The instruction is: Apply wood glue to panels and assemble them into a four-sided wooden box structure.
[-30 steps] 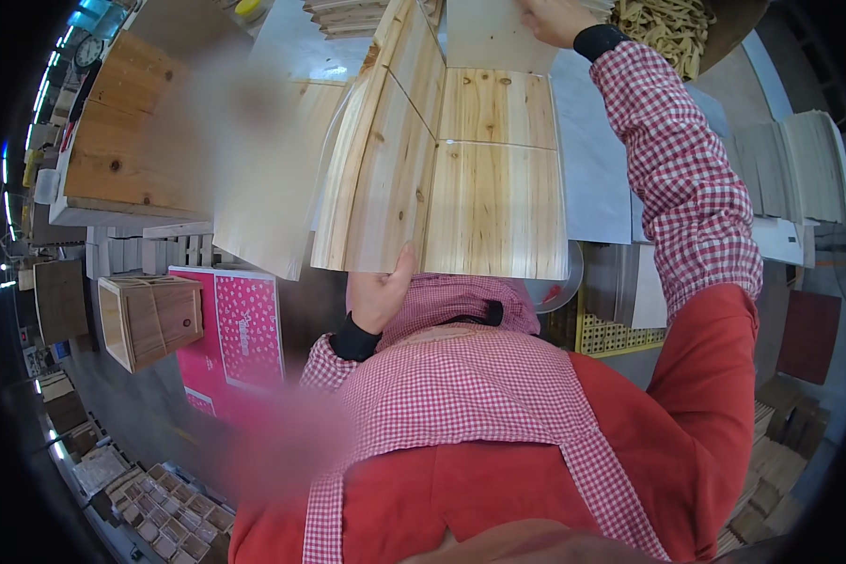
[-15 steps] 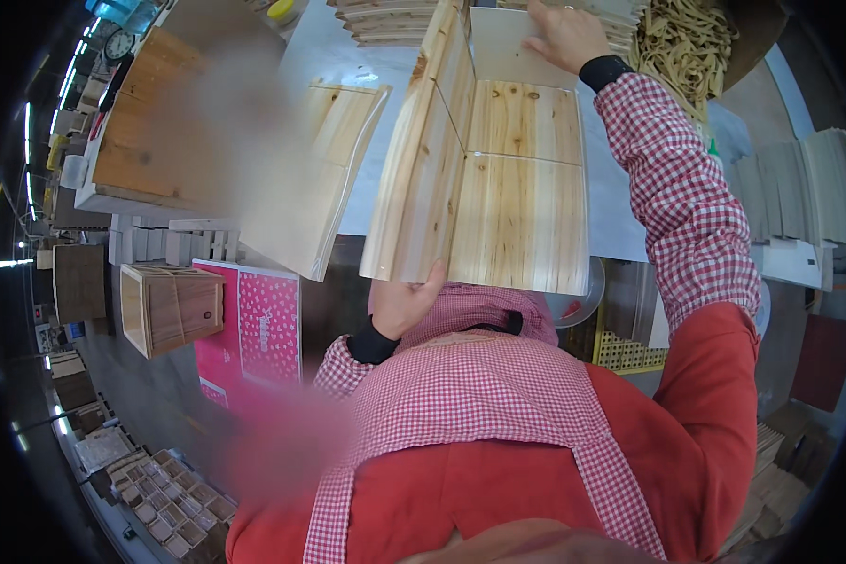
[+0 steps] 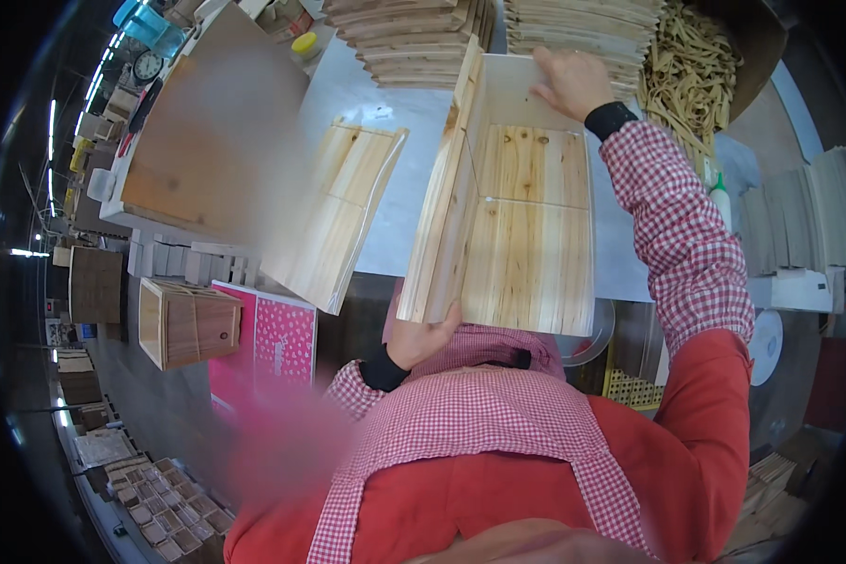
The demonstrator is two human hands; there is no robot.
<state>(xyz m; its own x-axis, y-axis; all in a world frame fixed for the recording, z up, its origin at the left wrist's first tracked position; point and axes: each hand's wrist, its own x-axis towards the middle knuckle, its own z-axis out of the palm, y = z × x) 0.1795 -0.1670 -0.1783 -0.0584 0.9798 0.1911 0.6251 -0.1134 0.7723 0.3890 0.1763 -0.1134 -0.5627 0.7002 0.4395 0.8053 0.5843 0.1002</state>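
Note:
A partly assembled wooden box stands on the table before me, with a pine base panel [image 3: 526, 244], a side panel [image 3: 442, 202] standing upright along its left and a pale end board [image 3: 512, 89] at the far end. My left hand [image 3: 423, 340] grips the near lower corner of the side panel, its thumb showing and the other fingers hidden behind the wood. At the far end my right hand [image 3: 573, 83] is closed over the top edge of the end board. Left of the box lies a loose pine panel [image 3: 338, 202] with a glossy line, perhaps glue, along its right edge.
Stacks of wooden boards [image 3: 404, 42] stand at the back of the table [image 3: 409, 122]. A heap of pale strips [image 3: 691, 75] sits at the back right, beside a white bottle with green tip [image 3: 720, 200]. A pink patterned carton [image 3: 287, 338] is at the left.
The box and table sit lower in view as the view has shifted. The side panel looks more upright against the end board. Both hands keep their holds.

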